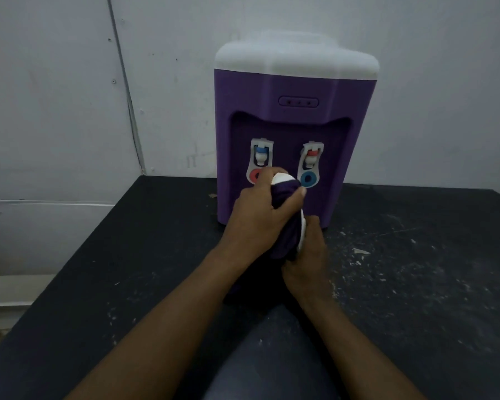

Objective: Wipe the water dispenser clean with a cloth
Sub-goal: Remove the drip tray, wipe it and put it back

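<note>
The purple plastic water dispenser (295,90) with a white domed top stands upright near the far edge of the black surface (416,284), close to the pale wall (55,96). Just in front of its recessed tap bay, a flat white plastic part (283,179), probably the drip tray, is held off the surface with a dark purple cloth (285,229) wrapped around its middle. The left hand (257,217) grips the cloth, its fingers curled over the top and the thumb pressed across the front. The right hand (309,258) holds the lower end of the white plastic part, its fingers (312,223) curled round the edge.

The step in hand looks like rubbing this loose piece clean. To do it well, the right hand should hold the part steady while the left hand slides the cloth along its full length, then turns it to reach the covered face and the rim. The grip should be firm but not bending, since thin plastic may flex or crack. The two taps (311,161) sit just behind the left hand's knuckles, so strokes are better kept toward the near edge to avoid knocking a lever. White flecks (358,251) lie scattered over the right side of the surface. The cleaned part should not be laid among them.
</note>
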Available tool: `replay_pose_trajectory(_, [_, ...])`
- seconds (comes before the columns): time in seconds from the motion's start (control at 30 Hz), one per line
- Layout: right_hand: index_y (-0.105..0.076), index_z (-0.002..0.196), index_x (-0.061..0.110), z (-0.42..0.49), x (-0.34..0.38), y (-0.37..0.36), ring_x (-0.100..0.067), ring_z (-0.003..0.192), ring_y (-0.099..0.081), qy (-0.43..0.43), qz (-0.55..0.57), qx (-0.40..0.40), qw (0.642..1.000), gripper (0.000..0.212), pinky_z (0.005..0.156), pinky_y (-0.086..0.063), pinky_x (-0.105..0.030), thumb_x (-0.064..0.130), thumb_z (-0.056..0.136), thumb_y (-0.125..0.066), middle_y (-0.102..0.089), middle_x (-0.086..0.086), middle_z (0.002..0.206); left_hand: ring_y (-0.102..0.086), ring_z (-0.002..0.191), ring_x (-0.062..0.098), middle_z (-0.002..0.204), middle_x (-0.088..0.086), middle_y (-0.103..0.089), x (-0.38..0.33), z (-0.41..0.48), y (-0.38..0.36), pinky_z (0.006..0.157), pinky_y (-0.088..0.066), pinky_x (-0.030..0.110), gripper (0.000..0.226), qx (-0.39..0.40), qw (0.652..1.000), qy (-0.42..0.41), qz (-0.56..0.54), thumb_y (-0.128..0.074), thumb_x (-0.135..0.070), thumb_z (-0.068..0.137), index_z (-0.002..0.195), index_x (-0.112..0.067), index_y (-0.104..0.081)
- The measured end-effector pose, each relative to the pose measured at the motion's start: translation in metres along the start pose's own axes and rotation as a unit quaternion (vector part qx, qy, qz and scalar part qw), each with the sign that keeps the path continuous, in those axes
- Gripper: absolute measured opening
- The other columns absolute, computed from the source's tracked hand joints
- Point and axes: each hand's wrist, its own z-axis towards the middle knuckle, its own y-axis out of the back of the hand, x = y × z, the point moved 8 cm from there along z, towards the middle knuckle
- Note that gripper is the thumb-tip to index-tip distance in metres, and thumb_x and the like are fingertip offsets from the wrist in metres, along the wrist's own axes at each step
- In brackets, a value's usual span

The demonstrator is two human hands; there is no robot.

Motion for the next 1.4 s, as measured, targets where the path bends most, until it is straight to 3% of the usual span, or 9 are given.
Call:
replay_pose_trajectory(0.13, [-0.041, 0.143, 0.022, -0.003, 0.007, -0.005, -0.001, 0.125, -0.058, -0.036, 0.160, 0.112, 0.980, 0.057, 0.099, -0.049, -0.019, 0.002, 0.092, -0.056, -0.062, 0.017, 0.128, -0.068, 0.093, 0.006, 0.108, -0.008, -0.067, -0.001, 0.014, -0.010, 0.086, -0.059, 0.034, 0.048, 0.051, 0.998, -0.038, 0.030, -0.070, -0.046, 0.093, 0.132, -0.029, -0.048])
replay_pose_trajectory(0.27, [-0.047, 0.150, 0.012, -0.001, -0.013, -0.007, -0.019, 0.140, -0.052, -0.158, 0.286, 0.129, 0.936, 0.055, 0.116, -0.042, -0.042, 0.035, 0.100, -0.045, -0.058, -0.003, 0.148, -0.068, 0.110, 0.014, 0.123, -0.002, -0.067, 0.022, 0.023, -0.003, 0.099, -0.056, 0.040, 0.065, 0.117, 0.993, -0.020, -0.029, -0.082, -0.037, 0.083, 0.136, -0.026, -0.047])
replay_pose_trajectory(0.53, [-0.059, 0.140, 0.016, 0.000, -0.008, -0.018, -0.011, 0.129, -0.060, -0.177, 0.238, 0.178, 0.938, 0.042, 0.106, -0.048, -0.024, 0.031, 0.111, -0.032, -0.067, 0.001, 0.136, -0.070, 0.105, 0.018, 0.109, 0.003, -0.074, 0.048, 0.021, 0.003, 0.095, -0.055, 0.042, 0.038, 0.032, 0.997, 0.015, -0.067, -0.055, -0.054, 0.097, 0.116, -0.022, -0.058])
replay_pose_trajectory(0.7, [-0.062, 0.132, 0.020, -0.002, -0.008, -0.020, -0.011, 0.122, -0.064, -0.204, 0.239, 0.200, 0.928, 0.038, 0.098, -0.049, -0.020, 0.035, 0.108, -0.037, -0.070, 0.001, 0.129, -0.076, 0.090, 0.026, 0.102, 0.011, -0.076, 0.051, 0.024, 0.004, 0.081, -0.058, 0.034, 0.044, -0.064, 0.979, 0.061, -0.185, -0.030, -0.030, 0.112, 0.113, -0.002, -0.064])
replay_pose_trajectory(0.87, [-0.065, 0.127, 0.029, -0.006, -0.016, -0.022, -0.015, 0.123, -0.065, -0.273, 0.292, 0.181, 0.898, 0.039, 0.104, -0.052, -0.033, 0.049, 0.098, -0.047, -0.072, 0.005, 0.127, -0.061, 0.126, 0.022, 0.141, -0.004, -0.059, 0.064, 0.018, -0.019, 0.109, -0.045, 0.041, 0.045, 0.008, 0.993, 0.032, -0.114, -0.032, -0.056, 0.106, 0.149, -0.041, -0.032])
replay_pose_trajectory(0.97, [-0.063, 0.135, 0.023, -0.008, -0.020, -0.026, -0.020, 0.125, -0.065, -0.302, 0.332, 0.155, 0.880, 0.049, 0.114, -0.046, -0.047, 0.051, 0.096, -0.050, -0.071, -0.001, 0.130, -0.039, 0.138, 0.000, 0.162, -0.017, -0.026, 0.058, 0.009, -0.030, 0.106, -0.032, 0.015, 0.056, 0.037, 0.993, 0.029, -0.105, -0.030, -0.054, 0.105, 0.157, -0.046, -0.011])
replay_pose_trajectory(1.13, [-0.056, 0.145, 0.021, -0.005, -0.019, -0.028, -0.020, 0.130, -0.061, -0.297, 0.392, 0.103, 0.865, 0.049, 0.110, -0.050, -0.039, 0.041, 0.101, -0.049, -0.066, -0.004, 0.138, -0.025, 0.112, -0.042, 0.136, -0.055, -0.007, 0.061, -0.010, -0.048, 0.091, -0.025, -0.007, 0.072, 0.085, 0.988, 0.058, -0.111, -0.027, -0.058, 0.099, 0.158, -0.045, 0.011])
replay_pose_trajectory(1.33, [-0.057, 0.142, 0.025, -0.006, -0.025, -0.025, -0.018, 0.125, -0.065, -0.316, 0.402, 0.064, 0.857, 0.057, 0.107, -0.051, -0.040, 0.053, 0.093, -0.054, -0.070, -0.001, 0.132, -0.019, 0.147, -0.014, 0.164, -0.029, -0.016, 0.068, -0.036, -0.065, 0.121, -0.017, 0.015, 0.059, 0.150, 0.984, 0.041, -0.086, -0.028, -0.046, 0.109, 0.162, -0.040, -0.001])
replay_pose_trajectory(1.4, [-0.055, 0.145, 0.025, -0.005, -0.025, -0.022, -0.017, 0.128, -0.062, -0.309, 0.400, 0.061, 0.861, 0.061, 0.111, -0.047, -0.040, 0.054, 0.092, -0.054, -0.067, -0.001, 0.137, -0.023, 0.138, -0.025, 0.156, -0.041, -0.014, 0.067, -0.039, -0.067, 0.112, -0.018, 0.003, 0.064, 0.155, 0.983, 0.056, -0.080, -0.030, -0.050, 0.107, 0.160, -0.044, 0.005])
